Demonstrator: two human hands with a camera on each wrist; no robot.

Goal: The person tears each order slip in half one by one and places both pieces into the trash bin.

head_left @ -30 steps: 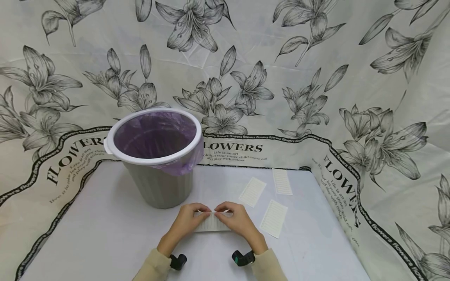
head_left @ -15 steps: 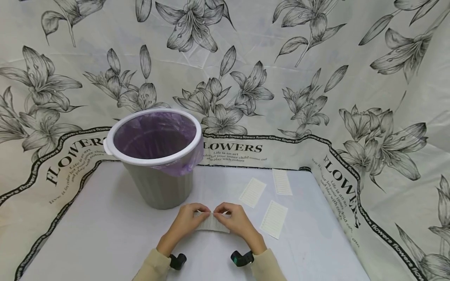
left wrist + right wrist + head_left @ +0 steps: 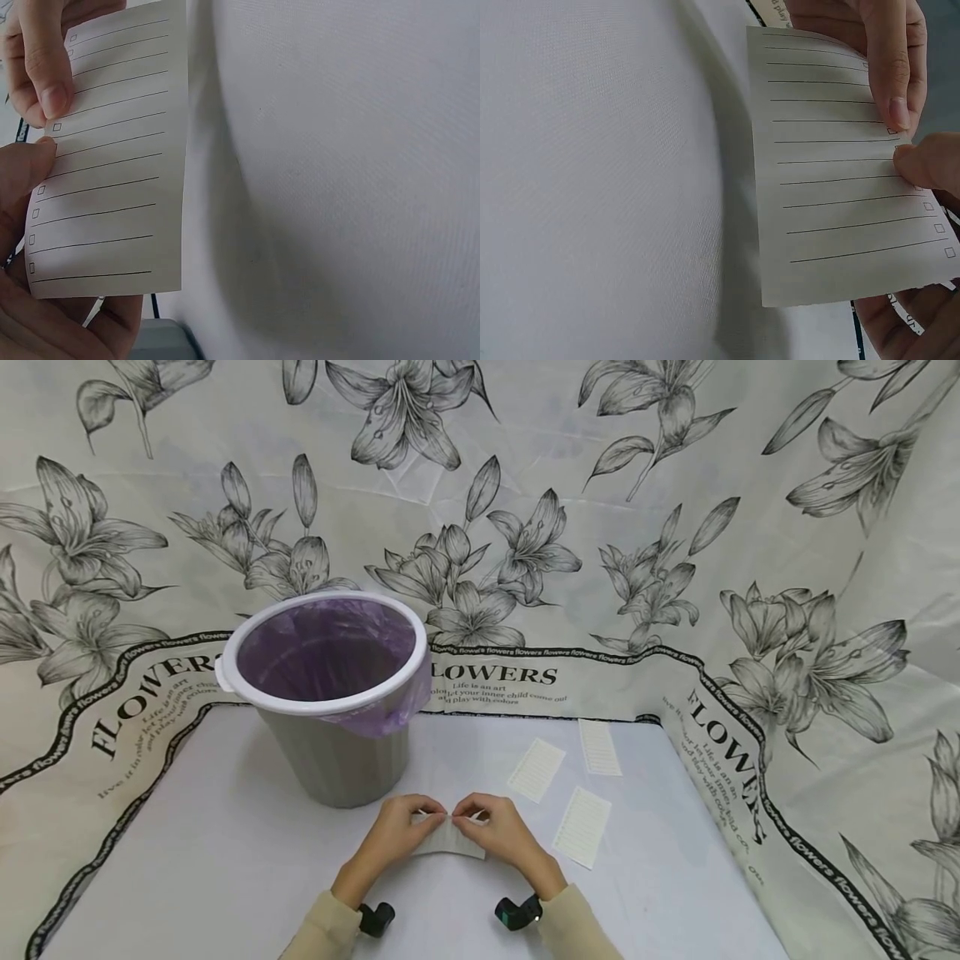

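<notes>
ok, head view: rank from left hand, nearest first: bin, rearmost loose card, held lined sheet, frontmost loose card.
1. Lined sheet: pinched in the left hand.
2. Bin: beyond the hand, to its left.
3. Frontmost loose card: off to the right.
4. Rearmost loose card: right, farther back.

beige sleeves [image 3: 324,930] are worn; at each wrist a stubby black camera [image 3: 377,919] is fixed, the right one [image 3: 517,912] marked with green.

Left hand [image 3: 401,828] and right hand [image 3: 500,828] pinching a pale paper sheet [image 3: 450,842], lower centre
Round grey bin [image 3: 337,764] with purple plastic liner [image 3: 386,717], left of centre; three white rectangular lined papers [image 3: 582,827], right of centre.
</notes>
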